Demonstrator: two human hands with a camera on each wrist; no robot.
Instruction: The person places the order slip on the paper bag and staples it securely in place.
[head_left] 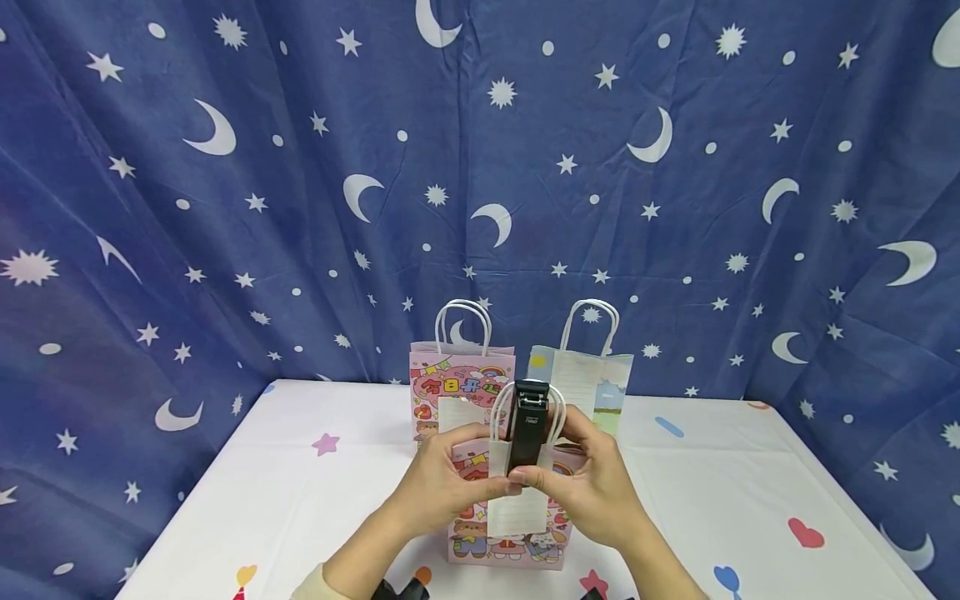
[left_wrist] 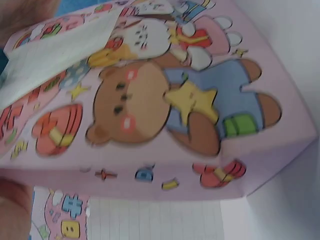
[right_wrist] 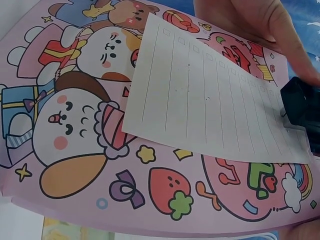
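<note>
A black stapler (head_left: 528,425) stands upright at the top edge of a pink cartoon paper bag (head_left: 468,546), between its white handles. Under it a lined paper slip (head_left: 517,515) hangs down the bag's front; in the right wrist view the slip (right_wrist: 200,100) has a row of small boxes and its end lies at the stapler (right_wrist: 302,110). My left hand (head_left: 442,483) and right hand (head_left: 600,487) grip the stapler from either side, thumbs meeting at its lower end. The other fingers reach behind the handles, partly hidden. The left wrist view shows the bag's bear print (left_wrist: 135,100) close up.
Behind stand another pink bag (head_left: 423,367) with a paper slip (head_left: 457,412) and a light blue-green bag (head_left: 618,375), also bearing a lined slip (head_left: 573,379). All are on a white patterned tablecloth (head_left: 337,492), before a blue star-and-moon curtain (head_left: 420,167).
</note>
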